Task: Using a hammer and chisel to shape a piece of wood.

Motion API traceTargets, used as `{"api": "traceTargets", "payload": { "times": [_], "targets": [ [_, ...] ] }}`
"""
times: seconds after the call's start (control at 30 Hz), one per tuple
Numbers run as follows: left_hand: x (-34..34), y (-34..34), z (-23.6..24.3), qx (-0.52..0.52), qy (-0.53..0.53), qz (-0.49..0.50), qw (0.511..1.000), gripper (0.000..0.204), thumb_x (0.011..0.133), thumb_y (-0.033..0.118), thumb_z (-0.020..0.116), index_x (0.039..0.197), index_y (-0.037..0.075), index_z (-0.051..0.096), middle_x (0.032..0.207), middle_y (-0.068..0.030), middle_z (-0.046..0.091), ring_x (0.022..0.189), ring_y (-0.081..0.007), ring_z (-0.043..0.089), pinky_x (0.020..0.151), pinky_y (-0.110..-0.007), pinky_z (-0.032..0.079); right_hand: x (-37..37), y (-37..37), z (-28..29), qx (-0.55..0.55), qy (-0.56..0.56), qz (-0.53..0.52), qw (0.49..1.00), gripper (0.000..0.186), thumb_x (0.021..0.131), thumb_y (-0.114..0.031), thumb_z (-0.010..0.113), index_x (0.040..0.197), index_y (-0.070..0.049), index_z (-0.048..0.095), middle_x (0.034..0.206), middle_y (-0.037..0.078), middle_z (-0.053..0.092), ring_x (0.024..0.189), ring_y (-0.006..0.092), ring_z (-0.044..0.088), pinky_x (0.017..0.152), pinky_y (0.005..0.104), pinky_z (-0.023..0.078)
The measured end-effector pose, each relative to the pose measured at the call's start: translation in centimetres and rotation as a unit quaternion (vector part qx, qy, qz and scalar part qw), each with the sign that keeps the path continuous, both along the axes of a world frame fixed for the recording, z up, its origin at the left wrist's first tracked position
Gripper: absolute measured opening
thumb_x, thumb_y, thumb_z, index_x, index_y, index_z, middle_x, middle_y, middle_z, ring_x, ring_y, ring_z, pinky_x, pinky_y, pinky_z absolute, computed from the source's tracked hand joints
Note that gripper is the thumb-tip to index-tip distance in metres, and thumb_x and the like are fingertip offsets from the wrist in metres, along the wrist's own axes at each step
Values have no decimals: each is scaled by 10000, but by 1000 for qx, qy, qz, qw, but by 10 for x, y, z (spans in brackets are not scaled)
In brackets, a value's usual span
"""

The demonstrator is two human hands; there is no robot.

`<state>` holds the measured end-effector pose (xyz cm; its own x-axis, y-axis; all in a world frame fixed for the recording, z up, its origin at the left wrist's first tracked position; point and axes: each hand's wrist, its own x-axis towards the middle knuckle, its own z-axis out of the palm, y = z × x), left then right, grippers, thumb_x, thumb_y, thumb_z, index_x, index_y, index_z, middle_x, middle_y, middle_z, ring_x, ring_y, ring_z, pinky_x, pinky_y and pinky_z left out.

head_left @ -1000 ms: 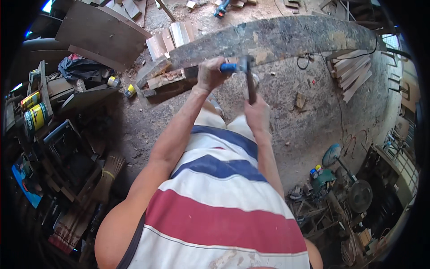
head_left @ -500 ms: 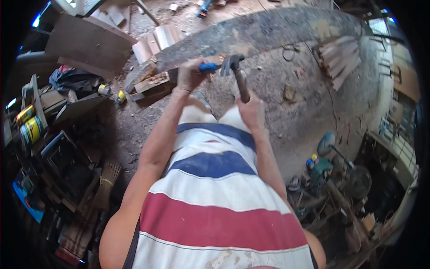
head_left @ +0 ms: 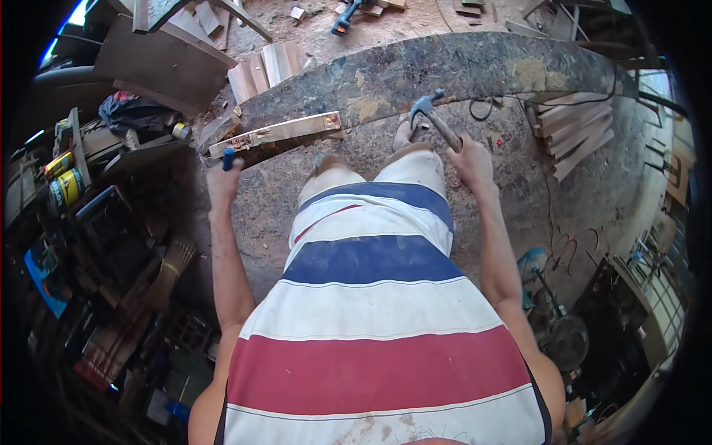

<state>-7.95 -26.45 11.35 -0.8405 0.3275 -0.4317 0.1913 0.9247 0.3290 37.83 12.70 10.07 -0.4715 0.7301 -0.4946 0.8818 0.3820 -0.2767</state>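
Note:
Out to the left, my left hand (head_left: 222, 185) is closed around a chisel, whose blue handle (head_left: 228, 157) sticks up past the fingers; its blade is hidden. My right hand (head_left: 472, 165) grips a claw hammer (head_left: 443, 127) by the shaft, in front of my right thigh, the metal head pointing away and to the left. Beyond my left hand lies a pale wooden beam (head_left: 278, 133), its side rough and chipped with cut recesses. Neither tool touches the beam.
A long dark slab (head_left: 415, 70) crosses the far side. Stacked wood strips (head_left: 575, 132) lie right, near a loose cable. Wood blocks (head_left: 268, 67) and a power tool (head_left: 341, 27) lie beyond. Paint cans (head_left: 65, 188) stand left; a fan (head_left: 568, 341) stands lower right.
My hands have moved apart: the left with the chisel to the left and nearer, the right with the hammer to the right. The beam shows more fully now.

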Motion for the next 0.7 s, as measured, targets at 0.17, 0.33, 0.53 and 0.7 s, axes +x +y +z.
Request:
{"api": "traceTargets", "payload": {
  "times": [0.17,0.33,0.53,0.7],
  "targets": [
    [117,33,-4,10,-113,136,984,466,913,400,750,728,-24,702,583,-107,629,546,-193,643,553,-428,499,-25,121,-35,-20,78,156,984,315,903,-265,731,1160,-84,704,1007,230,722,965,450,716,857,561,569],
    [228,54,5,-3,-76,75,994,417,912,355,755,724,-7,669,590,-138,651,537,-275,662,572,-464,515,-41,201,-87,70,98,278,953,334,897,-207,709,1206,-85,677,1149,215,646,1100,422,652,949,532,542],
    [252,120,43,153,81,-1,985,204,871,178,826,833,37,684,792,-117,692,743,-344,686,682,-445,536,-123,133,-19,-133,143,211,958,322,936,-321,687,1001,-21,784,920,217,761,847,398,744,790,484,592],
    [214,243,96,248,207,-176,930,285,788,201,884,1006,103,730,1118,-108,709,1098,-334,682,936,-466,522,-172,35,15,-817,117,-115,552,609,1053,-582,588,1235,-12,703,974,77,767,863,174,739,847,340,610]
  ]
}}
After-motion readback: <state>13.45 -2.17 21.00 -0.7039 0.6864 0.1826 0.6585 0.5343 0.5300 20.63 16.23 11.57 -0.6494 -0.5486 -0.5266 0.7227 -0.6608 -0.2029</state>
